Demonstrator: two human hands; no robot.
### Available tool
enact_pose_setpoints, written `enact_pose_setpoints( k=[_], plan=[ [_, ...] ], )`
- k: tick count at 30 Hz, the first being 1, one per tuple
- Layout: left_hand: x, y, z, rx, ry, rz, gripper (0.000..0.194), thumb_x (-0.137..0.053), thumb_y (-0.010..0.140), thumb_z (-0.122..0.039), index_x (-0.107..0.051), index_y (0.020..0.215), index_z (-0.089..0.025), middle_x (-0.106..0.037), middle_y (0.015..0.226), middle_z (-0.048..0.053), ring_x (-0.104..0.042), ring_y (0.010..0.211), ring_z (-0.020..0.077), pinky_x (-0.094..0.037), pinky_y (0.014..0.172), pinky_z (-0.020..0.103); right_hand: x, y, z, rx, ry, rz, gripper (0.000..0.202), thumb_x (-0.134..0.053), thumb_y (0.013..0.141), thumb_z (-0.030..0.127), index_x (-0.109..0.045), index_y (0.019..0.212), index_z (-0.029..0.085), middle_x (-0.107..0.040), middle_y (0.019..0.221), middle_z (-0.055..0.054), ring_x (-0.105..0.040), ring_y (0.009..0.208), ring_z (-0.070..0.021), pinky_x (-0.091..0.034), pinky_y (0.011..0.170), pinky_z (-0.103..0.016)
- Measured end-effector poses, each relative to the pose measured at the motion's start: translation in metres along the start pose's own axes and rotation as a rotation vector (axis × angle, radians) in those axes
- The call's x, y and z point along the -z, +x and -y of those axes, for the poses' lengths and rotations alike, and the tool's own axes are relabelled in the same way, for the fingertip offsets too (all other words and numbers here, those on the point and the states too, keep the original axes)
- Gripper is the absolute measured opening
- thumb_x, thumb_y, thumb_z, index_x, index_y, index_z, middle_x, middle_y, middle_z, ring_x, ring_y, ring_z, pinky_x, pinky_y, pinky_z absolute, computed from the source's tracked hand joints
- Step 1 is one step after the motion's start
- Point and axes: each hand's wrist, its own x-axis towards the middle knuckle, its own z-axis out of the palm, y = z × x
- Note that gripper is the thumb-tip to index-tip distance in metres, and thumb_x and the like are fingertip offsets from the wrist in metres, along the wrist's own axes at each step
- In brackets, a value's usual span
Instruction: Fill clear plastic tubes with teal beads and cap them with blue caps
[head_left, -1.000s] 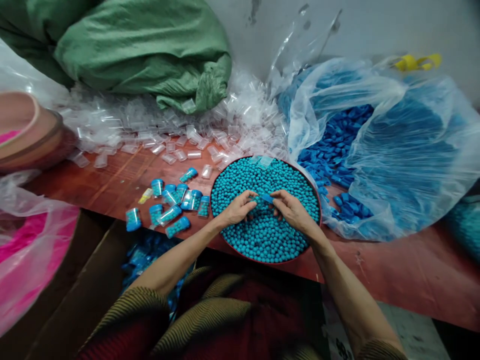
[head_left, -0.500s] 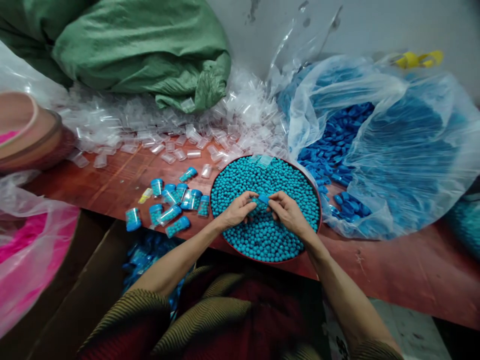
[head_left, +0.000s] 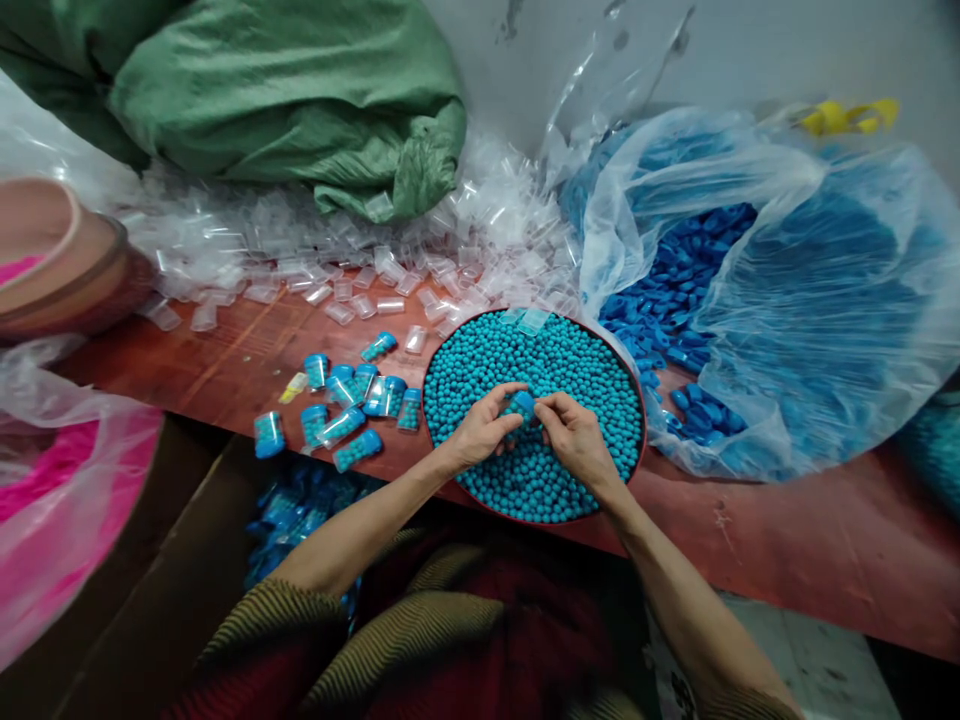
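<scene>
A small clear container with a blue cap (head_left: 519, 404) is held between the thumb and fingers of my left hand (head_left: 480, 430). It is partly hidden by the fingers, and blue beads seem to show in it. My right hand (head_left: 576, 435) is closed, its fingertips pinched at the right side of the cap. Both hands are above a round red-rimmed basin full of turquoise beads (head_left: 536, 490). A clear empty container (head_left: 533, 321) lies on the beads at the far edge.
Several filled, blue-capped containers (head_left: 358, 450) lie left of the basin. Clear empty containers (head_left: 390, 305) are heaped behind, under a green sack (head_left: 292, 90). At right a translucent bag (head_left: 832, 300) holds blue caps (head_left: 667, 280). A pink tub (head_left: 67, 260) stands left.
The blue cap has turned and tilted in my fingers, now showing its rounded top. My left fingers have opened out a little around the container; my right hand has shifted slightly.
</scene>
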Motion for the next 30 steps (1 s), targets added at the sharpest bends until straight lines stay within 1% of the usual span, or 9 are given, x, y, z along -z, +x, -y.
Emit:
enact_pose_setpoints(
  k=[3,10,13,16,20,22,25,28,30],
  plan=[
    [-0.003,-0.002,-0.001,-0.001,-0.02,-0.028,0.04,-0.057,0.079,-0.031,-0.046,0.116,-0.021,-0.055,0.077,-0.003,-0.044,0.041,0.0021,-0.032,0.036,0.015,0.002,0.0,-0.001,0.071,-0.042,0.048,0.02,-0.048,0.086,0.037,-0.061,0.079,0.022,-0.061,0.064,0.001,-0.053,0.055,-0.0131,-0.043,0.055,-0.025],
    [-0.013,-0.001,-0.001,0.002,-0.029,-0.155,0.029,-0.055,0.079,-0.028,-0.049,0.107,-0.02,-0.05,0.072,-0.004,-0.04,0.043,0.003,-0.034,0.036,0.016,-0.002,-0.009,-0.005,0.173,-0.173,-0.029,0.021,-0.046,0.086,0.033,-0.063,0.091,0.022,-0.067,0.081,-0.005,-0.062,0.073,-0.0176,-0.049,0.072,-0.03],
    [-0.007,0.0,-0.004,0.036,-0.025,-0.072,0.034,-0.054,0.08,-0.032,-0.046,0.111,-0.02,-0.052,0.074,-0.003,-0.046,0.041,0.0046,-0.034,0.034,0.016,0.013,-0.005,-0.008,0.18,-0.064,0.089,0.024,-0.053,0.082,0.031,-0.063,0.101,0.021,-0.065,0.093,-0.005,-0.062,0.079,-0.0175,-0.05,0.074,-0.032],
    [0.001,-0.002,-0.007,0.076,0.006,0.064,0.039,-0.057,0.079,-0.035,-0.044,0.112,-0.021,-0.052,0.071,-0.004,-0.053,0.044,0.0074,-0.041,0.039,0.018,0.028,0.004,-0.011,0.052,0.168,0.216,0.026,-0.059,0.079,0.034,-0.064,0.102,0.022,-0.062,0.087,-0.002,-0.056,0.057,-0.0107,-0.05,0.056,-0.028],
    [0.001,-0.006,-0.006,0.084,0.046,0.086,0.047,-0.055,0.081,-0.036,-0.039,0.122,-0.022,-0.051,0.07,-0.005,-0.052,0.044,0.0078,-0.043,0.041,0.019,0.026,0.012,-0.013,-0.06,0.357,0.078,0.052,-0.068,0.072,0.038,-0.056,0.12,0.021,-0.066,0.088,-0.002,-0.06,0.062,-0.0132,-0.054,0.057,-0.03],
    [-0.003,-0.008,-0.005,0.047,0.07,0.045,0.055,-0.051,0.083,-0.034,-0.031,0.133,-0.023,-0.053,0.074,-0.003,-0.05,0.045,0.0074,-0.043,0.042,0.02,0.017,0.009,-0.01,-0.018,0.262,0.01,0.049,-0.062,0.077,0.039,-0.054,0.123,0.021,-0.068,0.094,-0.006,-0.064,0.079,-0.018,-0.055,0.072,-0.036],
    [-0.008,-0.008,-0.003,-0.086,0.16,-0.031,0.058,-0.048,0.085,-0.029,-0.029,0.139,-0.022,-0.058,0.088,0.001,-0.052,0.056,0.0092,-0.048,0.055,0.024,0.003,-0.002,-0.004,0.16,-0.041,0.049,0.045,-0.052,0.085,0.038,-0.052,0.127,0.02,-0.062,0.119,-0.012,-0.057,0.111,-0.0247,-0.047,0.095,-0.043],
    [-0.009,-0.006,-0.001,-0.218,0.194,-0.09,0.051,-0.049,0.083,-0.025,-0.039,0.133,-0.018,-0.059,0.107,0.006,-0.057,0.086,0.0156,-0.048,0.083,0.031,-0.008,-0.012,0.0,0.337,-0.314,0.095,0.074,-0.06,0.079,0.044,-0.031,0.141,0.016,-0.045,0.136,-0.018,-0.047,0.124,-0.0314,-0.046,0.096,-0.049],
    [-0.009,-0.006,-0.001,-0.249,0.16,-0.092,0.047,-0.05,0.081,-0.024,-0.043,0.128,-0.017,-0.057,0.113,0.006,-0.055,0.099,0.0183,-0.043,0.093,0.033,-0.014,-0.015,-0.001,0.396,-0.445,0.05,0.089,-0.064,0.075,0.047,-0.021,0.144,0.012,-0.046,0.132,-0.023,-0.052,0.117,-0.0347,-0.051,0.088,-0.049]
  ],
)
